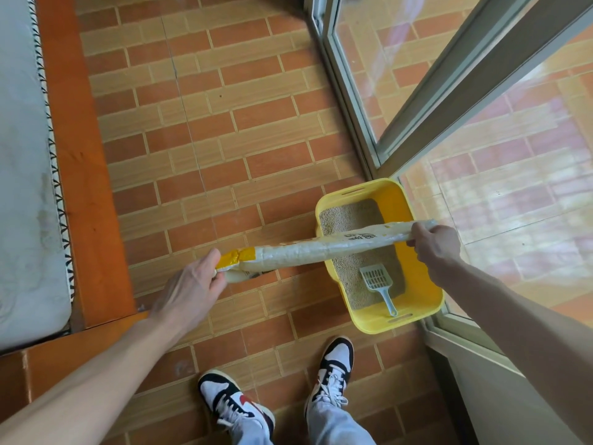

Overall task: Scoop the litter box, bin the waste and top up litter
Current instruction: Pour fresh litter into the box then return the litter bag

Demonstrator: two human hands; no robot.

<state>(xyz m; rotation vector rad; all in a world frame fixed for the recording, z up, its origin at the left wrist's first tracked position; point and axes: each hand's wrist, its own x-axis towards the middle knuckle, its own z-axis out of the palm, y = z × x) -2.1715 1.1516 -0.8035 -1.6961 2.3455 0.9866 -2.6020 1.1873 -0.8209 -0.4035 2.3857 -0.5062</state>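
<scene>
The litter bag hangs stretched nearly flat between both hands, its right half crossing over the yellow litter box that sits on the brick-patterned tile floor against the sliding glass door. Judging by the layer of litter already covering the tray and the pale blue scoop lying in it, this looks like the topping-up stage.

The main risk is a spill. Which end is open cannot be told, and if the mouth lies at the left end, outside the box rim, a tilt would pour granules onto the floor. A fast tip at the right end could dump too much at once, bury the scoop, or send litter over the rim toward the door track. The bag sags little, so it may be nearly empty and could slip from a loose hold.

The left hand reaches forward with the arm almost straight, fingers curled and pinching the yellow-taped end. The right hand is extended over the box, knuckles up, fingers wrapped around the bag's far end.
</scene>
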